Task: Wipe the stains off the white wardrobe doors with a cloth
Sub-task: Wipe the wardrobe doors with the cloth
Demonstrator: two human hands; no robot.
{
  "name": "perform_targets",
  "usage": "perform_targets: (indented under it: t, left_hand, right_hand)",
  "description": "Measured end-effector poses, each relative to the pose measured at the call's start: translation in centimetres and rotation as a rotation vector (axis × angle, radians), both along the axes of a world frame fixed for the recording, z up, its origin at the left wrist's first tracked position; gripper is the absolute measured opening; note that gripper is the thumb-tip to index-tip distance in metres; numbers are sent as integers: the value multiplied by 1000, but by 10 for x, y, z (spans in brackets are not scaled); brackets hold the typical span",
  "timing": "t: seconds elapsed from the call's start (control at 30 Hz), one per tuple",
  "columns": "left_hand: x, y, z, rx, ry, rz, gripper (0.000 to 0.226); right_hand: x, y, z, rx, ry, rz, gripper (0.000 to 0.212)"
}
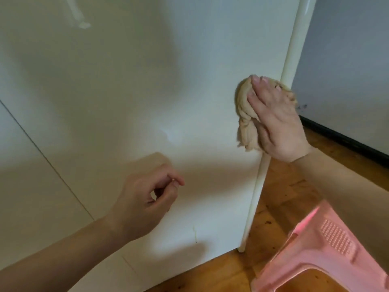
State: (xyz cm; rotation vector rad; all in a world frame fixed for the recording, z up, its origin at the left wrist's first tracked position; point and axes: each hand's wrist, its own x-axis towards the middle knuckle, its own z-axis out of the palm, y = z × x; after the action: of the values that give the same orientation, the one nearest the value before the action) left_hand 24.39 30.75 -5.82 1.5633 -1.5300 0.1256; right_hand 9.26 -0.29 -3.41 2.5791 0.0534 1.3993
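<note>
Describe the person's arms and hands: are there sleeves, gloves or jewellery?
The left hand and the right hand are bare: no gloves, no ring or watch that I can see. Both forearms are bare too, with no sleeve in view.

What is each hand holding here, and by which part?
The right hand presses flat on the middle of the bunched beige cloth against the white wardrobe door; left hand, fingers curled, holds nothing visible.
</note>
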Motion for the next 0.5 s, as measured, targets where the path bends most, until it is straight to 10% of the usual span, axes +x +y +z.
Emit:
perform_targets:
  t: [0.17, 0.4, 0.5]
  left_hand:
    - [-3, -16, 1, 77, 41, -34, 13]
    - [2, -7, -6, 127, 81, -59, 14]
    - [3, 5, -10, 119, 27, -70, 13]
  right_hand:
    - [40, 57, -71, 352, -229, -126, 62]
    - [-23, 41, -234, 81, 293, -266, 112]
    - [-30, 51, -214, 493, 134, -247, 76]
